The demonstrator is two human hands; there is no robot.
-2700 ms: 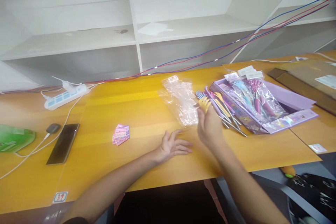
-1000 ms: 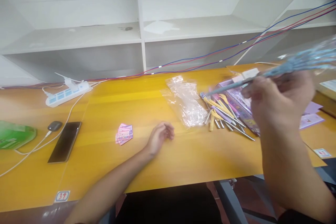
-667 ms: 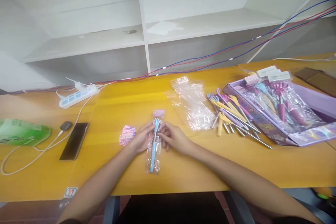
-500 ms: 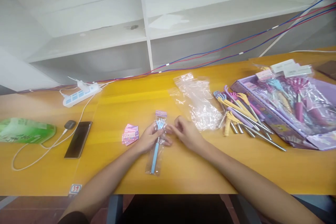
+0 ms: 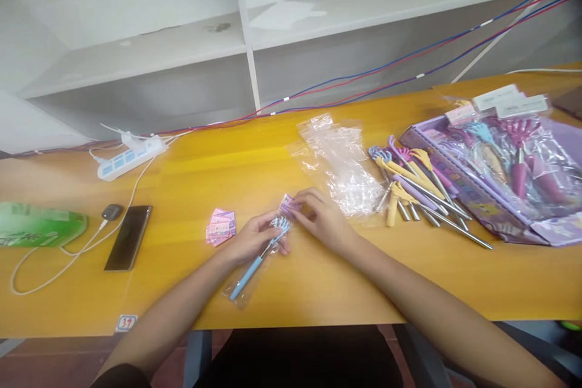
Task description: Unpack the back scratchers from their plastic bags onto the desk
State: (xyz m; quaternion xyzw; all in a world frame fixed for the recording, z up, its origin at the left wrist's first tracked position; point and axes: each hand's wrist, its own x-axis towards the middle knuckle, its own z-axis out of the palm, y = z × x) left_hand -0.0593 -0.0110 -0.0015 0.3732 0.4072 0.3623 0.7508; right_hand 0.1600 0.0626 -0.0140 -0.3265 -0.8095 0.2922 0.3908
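Observation:
A blue back scratcher (image 5: pixel 247 277) lies slantwise inside a transparent plastic bag, its handle pointing toward the lower left. My left hand (image 5: pixel 254 237) grips the bagged scratcher just below its claw head, thumb on top. At the bag's upper end is a small pink and purple card (image 5: pixel 286 204). Thumb and fingers of my right hand (image 5: pixel 325 219) pinch that end of the bag by the card. To the left of my left hand, a loose pile of similar pink and purple cards (image 5: pixel 220 228) rests on the table.
Transparent bags (image 5: pixel 343 163) lie beyond my right hand. Several loose back scratchers (image 5: pixel 425 185) are heaped beside a purple box (image 5: pixel 477 203) of bagged ones. At left are a phone (image 5: pixel 128 239), a power strip (image 5: pixel 131 159) with cables, and a green package (image 5: pixel 40 225).
The bagged back scratcher has turned from nearly upright to slanted, its handle swinging left. My right hand has closed on the bag's card end. The view has shifted slightly.

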